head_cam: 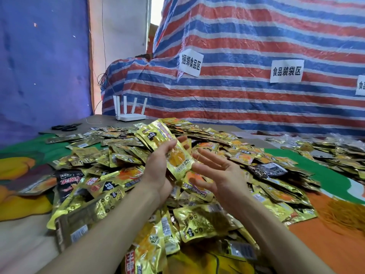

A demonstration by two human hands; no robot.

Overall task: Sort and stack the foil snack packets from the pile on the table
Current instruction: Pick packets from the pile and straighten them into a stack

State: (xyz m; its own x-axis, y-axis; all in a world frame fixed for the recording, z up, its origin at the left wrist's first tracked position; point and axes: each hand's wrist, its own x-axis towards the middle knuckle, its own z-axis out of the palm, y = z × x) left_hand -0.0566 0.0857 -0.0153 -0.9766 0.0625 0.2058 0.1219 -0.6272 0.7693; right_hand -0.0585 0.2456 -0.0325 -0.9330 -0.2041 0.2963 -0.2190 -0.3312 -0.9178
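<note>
A big pile of gold foil snack packets (pixel 122 163) covers the middle of the table, with a few black packets (pixel 270 169) mixed in. My left hand (pixel 158 165) is raised over the pile and grips a fanned stack of gold packets (pixel 164 139) that sticks up and to the left. My right hand (pixel 215 175) is held palm up just right of the stack, fingers straight. Its fingertips are close to the lower edge of the held packets and it holds nothing.
A white router (pixel 129 109) with several antennas stands at the table's back edge, black scissors (pixel 66 127) to its left. A striped tarp (pixel 246 56) with paper labels rises behind. More packets (pixel 325 147) lie at the far right. A colourful cloth (pixel 325 184) covers the table.
</note>
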